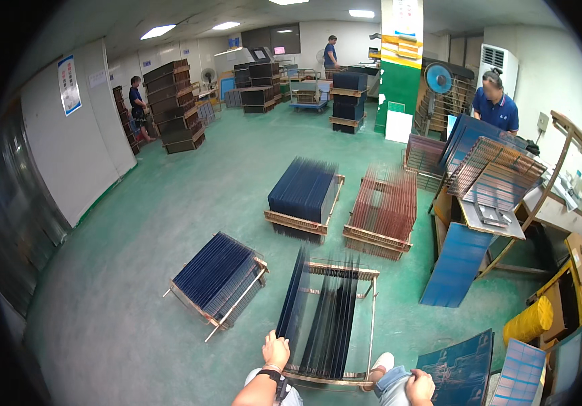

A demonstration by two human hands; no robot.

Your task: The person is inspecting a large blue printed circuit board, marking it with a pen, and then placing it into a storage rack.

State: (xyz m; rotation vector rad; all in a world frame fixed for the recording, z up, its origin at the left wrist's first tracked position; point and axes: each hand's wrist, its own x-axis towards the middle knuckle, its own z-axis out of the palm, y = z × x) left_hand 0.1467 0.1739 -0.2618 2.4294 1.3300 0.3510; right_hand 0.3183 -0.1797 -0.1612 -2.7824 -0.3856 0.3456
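Observation:
A slotted wooden rack stands on the green floor right in front of me, partly filled with thin dark blue panels standing on edge. My left hand, with a black watch on the wrist, touches the near edge of the leftmost panel at the rack's front left corner; whether it grips the panel I cannot tell. Down by my knee, my right hand sits closed in a loose fist next to a large blue panel leaning at the lower right. That hand holds nothing that I can see.
A tilted rack of blue panels lies left. Two more racks, blue and copper-coloured, stand farther ahead. A sloped work table with a blue sheet leaning on it is right. A person in blue stands behind it; two others work far back.

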